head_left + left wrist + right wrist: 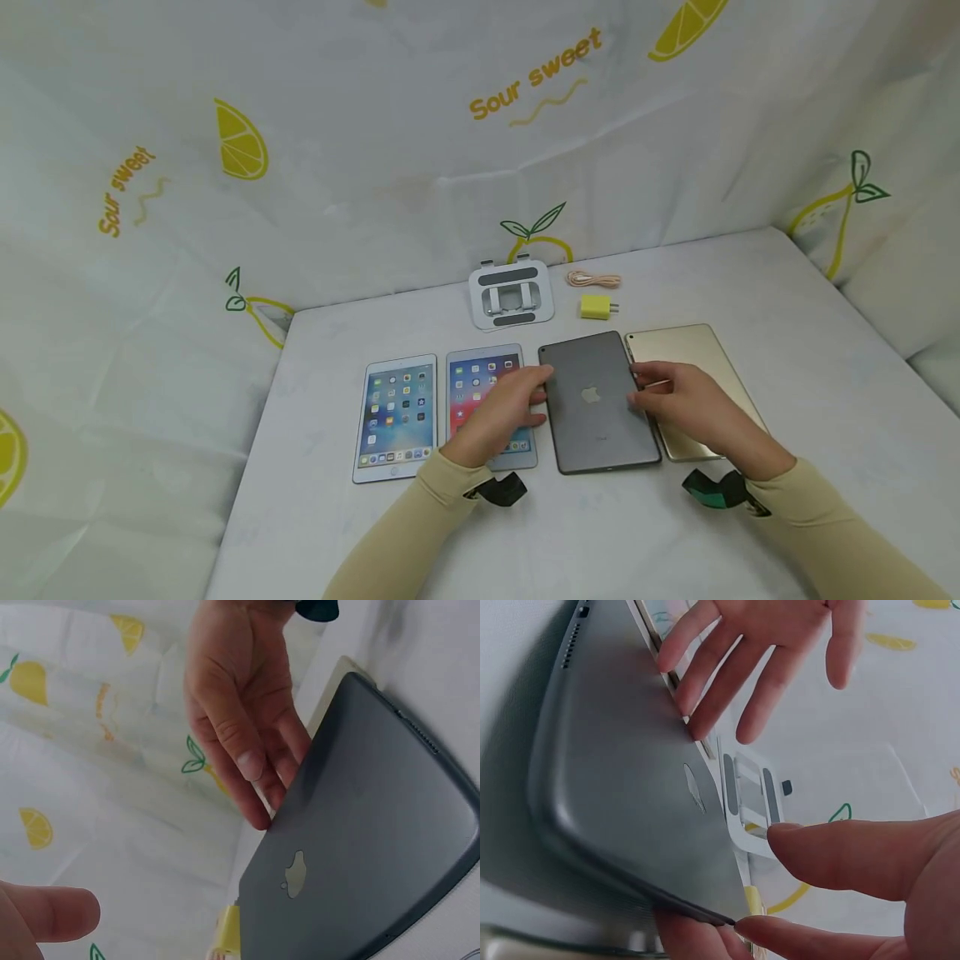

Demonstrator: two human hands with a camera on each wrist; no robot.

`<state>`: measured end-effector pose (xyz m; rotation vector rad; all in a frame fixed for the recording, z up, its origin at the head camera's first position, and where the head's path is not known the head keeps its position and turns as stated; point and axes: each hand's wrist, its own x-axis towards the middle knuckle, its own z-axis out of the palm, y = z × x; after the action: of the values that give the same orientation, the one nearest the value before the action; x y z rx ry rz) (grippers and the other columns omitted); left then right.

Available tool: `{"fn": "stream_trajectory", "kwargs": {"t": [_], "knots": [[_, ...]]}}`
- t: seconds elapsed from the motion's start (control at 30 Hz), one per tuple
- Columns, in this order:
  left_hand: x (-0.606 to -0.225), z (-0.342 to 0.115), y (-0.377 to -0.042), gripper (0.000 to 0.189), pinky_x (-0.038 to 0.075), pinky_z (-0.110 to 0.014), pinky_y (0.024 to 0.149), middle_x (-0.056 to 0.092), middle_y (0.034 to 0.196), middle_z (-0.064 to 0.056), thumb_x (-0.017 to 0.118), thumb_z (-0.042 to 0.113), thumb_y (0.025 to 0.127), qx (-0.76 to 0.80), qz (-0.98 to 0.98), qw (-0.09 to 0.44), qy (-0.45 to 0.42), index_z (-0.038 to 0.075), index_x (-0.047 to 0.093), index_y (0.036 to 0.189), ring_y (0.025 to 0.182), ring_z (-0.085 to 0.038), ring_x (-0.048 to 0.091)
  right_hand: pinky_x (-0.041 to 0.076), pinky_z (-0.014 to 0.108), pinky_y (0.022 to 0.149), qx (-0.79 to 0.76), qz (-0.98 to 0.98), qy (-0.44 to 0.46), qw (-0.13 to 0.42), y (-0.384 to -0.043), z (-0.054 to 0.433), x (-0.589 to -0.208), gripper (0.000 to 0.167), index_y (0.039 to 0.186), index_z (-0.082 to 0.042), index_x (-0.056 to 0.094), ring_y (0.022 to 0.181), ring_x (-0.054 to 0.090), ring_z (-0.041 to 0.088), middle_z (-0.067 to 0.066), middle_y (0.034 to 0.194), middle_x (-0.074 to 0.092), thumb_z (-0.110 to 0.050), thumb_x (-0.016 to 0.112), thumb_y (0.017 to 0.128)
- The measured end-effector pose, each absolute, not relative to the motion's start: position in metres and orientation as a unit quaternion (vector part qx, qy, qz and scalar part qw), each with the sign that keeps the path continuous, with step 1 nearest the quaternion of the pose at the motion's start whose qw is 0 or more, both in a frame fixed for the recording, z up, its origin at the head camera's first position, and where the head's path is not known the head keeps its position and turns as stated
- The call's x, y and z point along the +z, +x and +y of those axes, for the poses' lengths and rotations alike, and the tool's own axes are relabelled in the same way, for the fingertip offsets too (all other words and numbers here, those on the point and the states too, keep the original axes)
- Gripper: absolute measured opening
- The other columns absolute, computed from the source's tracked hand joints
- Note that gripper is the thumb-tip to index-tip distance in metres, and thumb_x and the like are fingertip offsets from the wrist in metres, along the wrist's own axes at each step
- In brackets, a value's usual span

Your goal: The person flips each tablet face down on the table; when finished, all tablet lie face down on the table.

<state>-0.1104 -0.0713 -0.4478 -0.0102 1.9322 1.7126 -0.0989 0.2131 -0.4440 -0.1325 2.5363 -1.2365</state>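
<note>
A grey tablet (pixel 596 433) lies back side up, its apple logo showing, between my two hands. My left hand (pixel 501 412) reaches over a white-framed tablet (pixel 463 375) with a lit screen, its extended fingers at the grey tablet's left edge. At the opposite edge is my right hand (pixel 693 407); in the right wrist view its fingers (pixel 697 937) touch the rim and its thumb stands apart from the tablet. Partly beneath the right hand lies a gold tablet (pixel 686 346), back up. Another white-framed tablet (pixel 397 408) with its screen lit lies at the far left.
Behind the tablets lie a folded white stand (pixel 512 271), a yellow charger plug (pixel 596 307) and a coiled pinkish cable (pixel 594 280). A lemon-printed cloth (pixel 360 183) hangs behind the white table (pixel 292 517).
</note>
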Motion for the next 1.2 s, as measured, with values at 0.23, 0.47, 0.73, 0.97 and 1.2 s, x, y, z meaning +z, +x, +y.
{"fn": "stream_trajectory", "kwargs": {"t": [0.23,0.47,0.73,0.97,1.2], "knots": [[-0.447,-0.070,-0.112,0.063,0.056,-0.053,0.114,0.046,0.163,-0.011,0.051,0.052,0.112,0.642,0.717,0.271,-0.011,0.011,0.052,0.159,0.145,-0.034,0.051,0.064,0.038,0.087,-0.430,0.888,-0.038,0.162,-0.098,0.209,-0.446,0.062,0.152,0.009,0.053,0.124,0.069,0.045,0.033,0.141,0.065,-0.027,0.071,0.104],[-0.445,-0.070,-0.111,0.061,0.057,-0.052,0.113,0.047,0.162,-0.011,0.050,0.050,0.112,0.639,0.720,0.271,-0.012,0.010,0.053,0.158,0.144,-0.033,0.051,0.062,0.044,0.092,-0.419,0.893,-0.040,0.160,-0.094,0.202,-0.444,0.062,0.150,0.007,0.056,0.126,0.068,0.044,0.030,0.144,0.065,-0.032,0.072,0.104],[-0.445,-0.072,-0.110,0.064,0.055,-0.053,0.115,0.044,0.164,-0.010,0.050,0.054,0.111,0.635,0.722,0.275,-0.012,0.012,0.051,0.160,0.146,-0.034,0.050,0.062,0.050,0.091,-0.383,0.911,-0.052,0.144,-0.091,0.195,-0.443,0.054,0.140,0.003,0.067,0.120,0.070,0.041,0.026,0.135,0.071,-0.037,0.071,0.104],[-0.446,-0.073,-0.111,0.064,0.055,-0.054,0.116,0.045,0.162,-0.011,0.051,0.052,0.111,0.639,0.721,0.268,-0.022,0.009,0.052,0.158,0.145,-0.035,0.051,0.060,0.045,0.083,-0.363,0.920,-0.062,0.131,-0.091,0.190,-0.443,0.046,0.127,0.000,0.073,0.110,0.071,0.035,0.020,0.121,0.076,-0.040,0.069,0.105],[-0.441,-0.081,-0.114,0.066,0.052,-0.049,0.119,0.051,0.162,-0.009,0.050,0.057,0.110,0.600,0.759,0.252,-0.009,0.013,0.051,0.160,0.140,-0.031,0.060,0.053,0.038,0.073,-0.354,0.926,-0.071,0.112,-0.096,0.179,-0.439,0.052,0.134,0.004,0.069,0.091,0.065,0.030,0.020,0.107,0.070,-0.038,0.070,0.104]]}}
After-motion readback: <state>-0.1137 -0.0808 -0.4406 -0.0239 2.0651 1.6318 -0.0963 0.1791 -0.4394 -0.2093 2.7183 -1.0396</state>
